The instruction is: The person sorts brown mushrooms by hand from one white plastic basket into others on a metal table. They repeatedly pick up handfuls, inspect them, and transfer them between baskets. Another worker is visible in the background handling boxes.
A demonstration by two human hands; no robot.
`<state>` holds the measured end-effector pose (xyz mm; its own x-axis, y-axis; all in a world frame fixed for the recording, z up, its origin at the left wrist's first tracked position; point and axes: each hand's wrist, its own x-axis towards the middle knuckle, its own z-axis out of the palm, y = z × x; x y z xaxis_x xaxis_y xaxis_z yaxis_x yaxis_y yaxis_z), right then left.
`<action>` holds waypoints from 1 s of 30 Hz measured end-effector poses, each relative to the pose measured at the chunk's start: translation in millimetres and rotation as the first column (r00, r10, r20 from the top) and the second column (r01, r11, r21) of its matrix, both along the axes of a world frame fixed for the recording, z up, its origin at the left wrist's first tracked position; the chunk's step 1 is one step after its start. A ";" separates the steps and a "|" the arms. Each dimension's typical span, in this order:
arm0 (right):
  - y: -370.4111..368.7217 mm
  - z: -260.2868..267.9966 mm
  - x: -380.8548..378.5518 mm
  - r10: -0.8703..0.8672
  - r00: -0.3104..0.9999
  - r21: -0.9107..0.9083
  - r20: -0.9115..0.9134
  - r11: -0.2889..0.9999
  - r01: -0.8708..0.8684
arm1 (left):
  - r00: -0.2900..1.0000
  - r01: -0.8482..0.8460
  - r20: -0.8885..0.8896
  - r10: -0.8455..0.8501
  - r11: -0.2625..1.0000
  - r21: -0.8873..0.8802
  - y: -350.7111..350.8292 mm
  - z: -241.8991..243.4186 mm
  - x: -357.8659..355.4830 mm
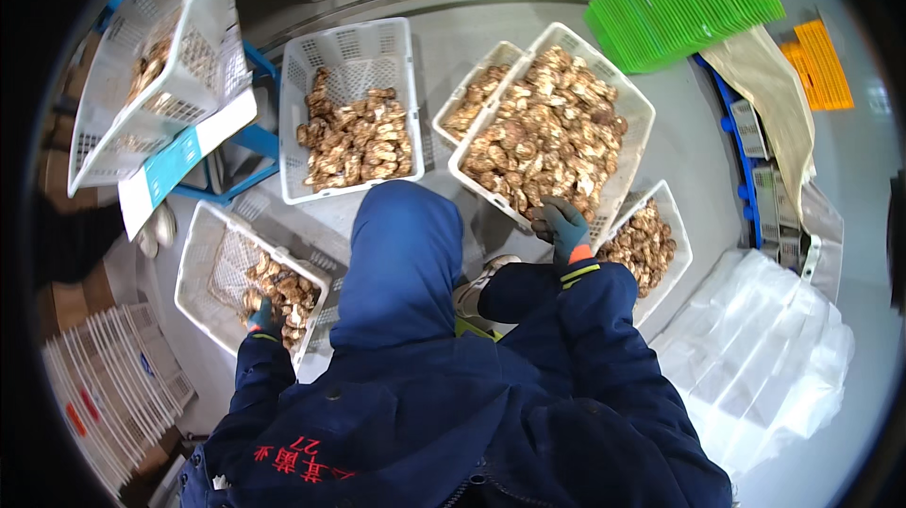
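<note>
My left hand (263, 317), in a dark green glove with an orange cuff, reaches into a white perforated plastic crate (212, 274) at the lower left. Its fingers are beside a pale mushroom (252, 299) among brown mushrooms (294, 295); whether it grips one is unclear. On the other side, my right hand (564, 226), gloved alike, has curled fingers at the near edge of a large white crate (640, 118). That crate is heaped with brown-and-cream mushrooms (545, 133). Anything inside those fingers is hidden.
Mushrooms also lie in a white crate (347, 33) ahead, a smaller crate (447, 108) and a crate on the right (679, 260). Green stacked baskets (679, 5), plastic sheeting (764, 366) and stacked white crates (120, 373) surround me. Another person's shoes (159, 228) show left.
</note>
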<state>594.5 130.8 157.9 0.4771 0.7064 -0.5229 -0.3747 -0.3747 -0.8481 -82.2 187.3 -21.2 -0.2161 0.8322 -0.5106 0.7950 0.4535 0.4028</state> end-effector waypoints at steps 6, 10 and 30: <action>61.8 4.8 22.0 0.229 0.693 -0.063 0.684 0.964 -0.257 | 0.834 -0.394 0.451 0.317 0.915 0.086 57.7 39.5 59.2; 145.7 4.6 15.1 0.621 0.173 -0.547 0.765 0.768 -0.334 | 0.776 0.162 0.326 -0.540 0.670 0.725 118.5 199.5 238.3; 83.7 76.8 36.2 0.333 0.360 -0.057 0.871 0.797 -0.601 | 0.446 0.482 0.513 -0.733 0.680 0.553 113.4 227.0 523.6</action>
<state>630.7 214.4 234.7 0.1205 0.9853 0.1208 0.6957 0.0030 -0.7183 441.3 300.7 205.8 0.6894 0.7242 0.0143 0.2696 -0.2748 0.9229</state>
